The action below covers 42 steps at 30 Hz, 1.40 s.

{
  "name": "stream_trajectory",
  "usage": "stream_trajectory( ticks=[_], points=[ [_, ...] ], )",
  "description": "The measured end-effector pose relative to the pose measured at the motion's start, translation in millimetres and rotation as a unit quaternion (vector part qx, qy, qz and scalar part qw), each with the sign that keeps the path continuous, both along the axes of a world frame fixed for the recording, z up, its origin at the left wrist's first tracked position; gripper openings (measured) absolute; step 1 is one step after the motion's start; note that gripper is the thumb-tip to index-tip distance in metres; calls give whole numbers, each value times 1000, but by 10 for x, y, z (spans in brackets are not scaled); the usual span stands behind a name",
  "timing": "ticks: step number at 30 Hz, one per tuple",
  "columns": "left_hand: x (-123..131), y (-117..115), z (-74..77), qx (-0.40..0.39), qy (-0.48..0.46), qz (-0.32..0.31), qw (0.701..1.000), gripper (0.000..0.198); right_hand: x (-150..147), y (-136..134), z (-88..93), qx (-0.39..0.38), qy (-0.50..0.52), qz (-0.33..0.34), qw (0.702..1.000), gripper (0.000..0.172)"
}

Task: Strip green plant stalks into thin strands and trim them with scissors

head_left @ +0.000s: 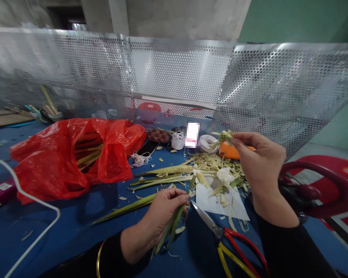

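Observation:
My left hand [169,208] pinches a bundle of green leaf strips [174,227], their long ends hanging down past my fingers. Raised at the right, my right hand [256,162] holds a small tuft of pale green plant shreds [224,136] between thumb and fingertips. Scissors with red and yellow handles [220,231] lie between my hands, blades pointing at the left hand. Under the scattered scraps is a white paper sheet [237,204]. Long green stalks [162,179] lie beyond my left hand, and a heap of yellowish shreds [211,162] sits behind the paper.
A red plastic bag [55,154] with stalks inside stands at left, near a white cable [53,220]. String balls [178,141], a lit phone [192,135] and an orange object [229,151] line the back. A perforated metal screen [176,69] and red chair [336,181] bound the blue table.

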State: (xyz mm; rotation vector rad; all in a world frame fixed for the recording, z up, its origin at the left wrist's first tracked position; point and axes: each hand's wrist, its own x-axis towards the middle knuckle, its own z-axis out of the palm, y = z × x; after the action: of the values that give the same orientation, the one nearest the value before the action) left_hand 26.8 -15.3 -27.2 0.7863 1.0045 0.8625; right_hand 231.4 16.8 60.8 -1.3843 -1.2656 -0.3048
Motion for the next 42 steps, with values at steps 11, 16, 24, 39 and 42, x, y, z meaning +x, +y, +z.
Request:
stream_trajectory(
  ticks=[11,16,24,39,42],
  points=[
    [0,-1,11,-3,2,13,1000,17,337,273,-275,-124,-145,-157,969,17],
    [-20,16,58,11,-26,35,999,20,228,261,-271,-192,-163,-86,964,25],
    [-65,64,96,62,-45,77,994,23,-544,40,-330,-410,172,433,784,17],
    [-189,166,176,274,103,107,950,25,-514,-25,-285,-284,86,319,900,21],
    [-214,150,203,305,139,185,924,18,-500,-104,-233,-122,-5,184,975,16]
  ],
)
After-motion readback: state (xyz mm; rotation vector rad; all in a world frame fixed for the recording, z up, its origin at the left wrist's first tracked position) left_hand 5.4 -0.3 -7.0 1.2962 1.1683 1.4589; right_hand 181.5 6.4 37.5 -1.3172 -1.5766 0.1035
